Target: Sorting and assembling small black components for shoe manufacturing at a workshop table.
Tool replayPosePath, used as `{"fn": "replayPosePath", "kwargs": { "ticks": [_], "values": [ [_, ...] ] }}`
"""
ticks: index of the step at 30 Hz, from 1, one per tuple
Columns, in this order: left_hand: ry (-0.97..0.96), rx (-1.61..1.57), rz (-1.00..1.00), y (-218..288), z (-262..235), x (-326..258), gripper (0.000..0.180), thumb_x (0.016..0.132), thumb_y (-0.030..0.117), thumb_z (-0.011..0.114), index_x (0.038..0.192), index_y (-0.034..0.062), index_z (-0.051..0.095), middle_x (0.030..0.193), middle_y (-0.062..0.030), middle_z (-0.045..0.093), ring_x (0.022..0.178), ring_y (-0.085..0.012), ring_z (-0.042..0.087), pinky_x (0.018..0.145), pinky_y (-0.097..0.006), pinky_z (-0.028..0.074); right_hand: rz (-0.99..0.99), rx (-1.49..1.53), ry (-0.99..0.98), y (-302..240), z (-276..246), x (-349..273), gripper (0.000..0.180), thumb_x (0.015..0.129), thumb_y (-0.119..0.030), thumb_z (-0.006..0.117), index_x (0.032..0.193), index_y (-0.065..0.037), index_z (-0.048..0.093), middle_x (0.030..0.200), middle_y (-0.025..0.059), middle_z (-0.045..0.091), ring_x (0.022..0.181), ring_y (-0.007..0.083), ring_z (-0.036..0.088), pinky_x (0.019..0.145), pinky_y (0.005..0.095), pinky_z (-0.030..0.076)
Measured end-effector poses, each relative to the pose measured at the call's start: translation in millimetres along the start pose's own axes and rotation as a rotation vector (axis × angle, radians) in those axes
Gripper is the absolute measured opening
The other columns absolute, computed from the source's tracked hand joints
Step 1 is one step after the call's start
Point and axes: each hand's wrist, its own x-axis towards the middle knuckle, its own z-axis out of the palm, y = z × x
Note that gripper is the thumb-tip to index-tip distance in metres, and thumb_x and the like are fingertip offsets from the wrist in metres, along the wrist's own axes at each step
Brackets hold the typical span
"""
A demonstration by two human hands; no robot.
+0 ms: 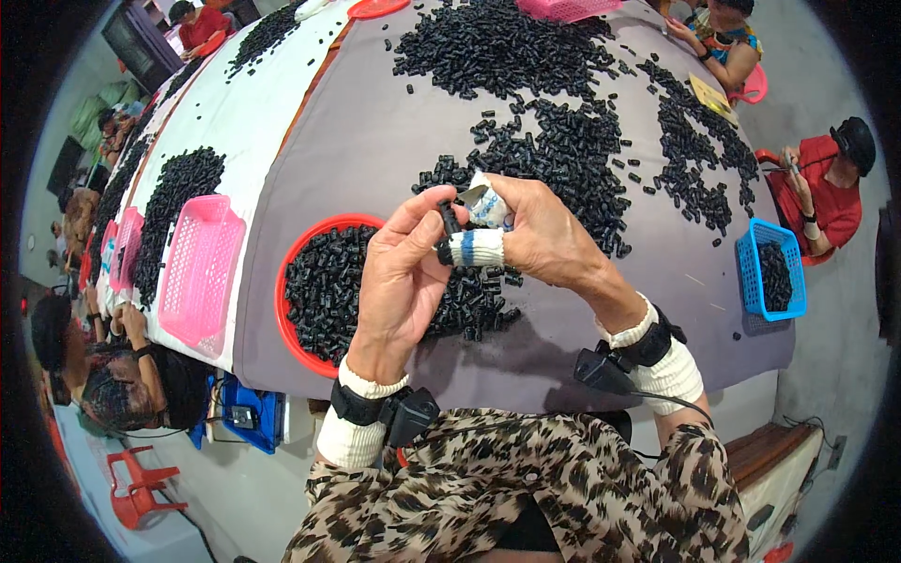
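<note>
Above the grey cloth, my left hand (405, 272) pinches a small black cylindrical part (450, 220) between thumb and fingers. My right hand (544, 230) is closed right beside it, its fingers covered by a white knitted wrap (477, 247) with a blue stripe. Between the right thumb and fingers a small greyish edge (474, 194) shows; what it belongs to is hidden. Below my left hand stands a round red basin (285, 298) full of similar black parts. A loose pile of black parts (554, 155) spreads beyond my right hand.
A pink basket (200, 272) stands on the white cloth at left, and a blue basket (798, 281) holding black parts sits at the right edge. Another large pile (502, 42) lies at the far side. A person in red (831, 192) sits at right; others work around the tables.
</note>
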Motion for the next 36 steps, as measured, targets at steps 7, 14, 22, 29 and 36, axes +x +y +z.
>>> {"fn": "replayPosePath", "kwargs": {
  "ticks": [7,14,22,29,36],
  "values": [
    [0.009,-0.046,-0.042,0.4,6.1,-2.5,0.026,0.088,0.007,0.053,0.111,-0.0033,0.053,0.095,-0.0083,0.061,0.089,-0.0131,0.059,0.08,-0.026,0.048,-0.004,-0.043,-0.083,0.6,-4.7,0.6,0.032,0.067,-0.027,0.073,0.075,-0.001,0.055,0.061,0.0024,0.053,0.057,0.0099,0.046,0.053,0.0277,0.039],
    [0.026,0.056,-0.035,0.7,9.1,-3.8,0.027,0.087,0.008,0.055,0.111,-0.003,0.053,0.096,-0.0086,0.061,0.088,-0.0139,0.06,0.077,-0.027,0.05,-0.037,-0.168,-0.143,-5.9,-7.6,1.2,0.035,0.067,-0.03,0.07,0.077,0.001,0.056,0.065,0.0121,0.058,0.059,0.0218,0.054,0.059,0.0337,0.043],
    [0.029,0.135,-0.026,2.8,6.3,-4.8,0.026,0.085,0.009,0.057,0.108,-0.0023,0.055,0.099,-0.0096,0.061,0.088,-0.0148,0.06,0.078,-0.028,0.05,-0.076,-0.18,-0.218,-4.0,-7.3,4.7,0.032,0.07,-0.026,0.069,0.086,-0.001,0.058,0.069,0.0078,0.059,0.062,0.0177,0.054,0.059,0.0314,0.043],
    [0.02,0.111,-0.023,2.7,5.0,-5.0,0.023,0.085,0.007,0.058,0.106,-0.0023,0.056,0.098,-0.0092,0.061,0.088,-0.0152,0.06,0.079,-0.028,0.049,-0.113,-0.248,-0.254,4.1,-7.5,5.3,0.032,0.072,-0.024,0.069,0.092,-0.001,0.059,0.071,0.0032,0.059,0.064,0.01,0.052,0.058,0.028,0.043],
    [0.037,0.136,-0.003,6.7,8.5,-6.1,0.022,0.084,0.006,0.058,0.104,-0.0024,0.056,0.096,-0.0093,0.061,0.086,-0.0146,0.06,0.077,-0.027,0.05,-0.119,-0.289,-0.267,-3.0,-5.9,5.0,0.032,0.073,-0.025,0.07,0.09,-0.001,0.059,0.069,0.0037,0.058,0.063,0.01,0.051,0.058,0.0282,0.043]
  ]
}}
